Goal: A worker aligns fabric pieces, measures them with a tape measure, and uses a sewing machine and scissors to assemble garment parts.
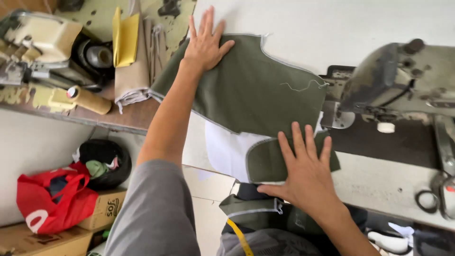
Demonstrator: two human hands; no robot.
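A dark green fabric piece [256, 90] with a light grey stitched edge lies spread on a white sewing table [332, 23]. My left hand [206, 42] lies flat on its far left corner, fingers spread. My right hand [305, 168] presses flat on a smaller green piece [263, 163] at the near edge, which overlaps a white fabric piece [225, 149] underneath. A loose thread [301, 86] trails on the green cloth toward the sewing machine.
A worn sewing machine [398, 80] stands at the right. At the left, a bench holds another machine [38, 42], a thread cone [87, 98], yellow cloth [124, 38]. A red bag [52, 199], cardboard boxes [106, 208] sit on the floor. A yellow tape measure [239, 237] hangs near me.
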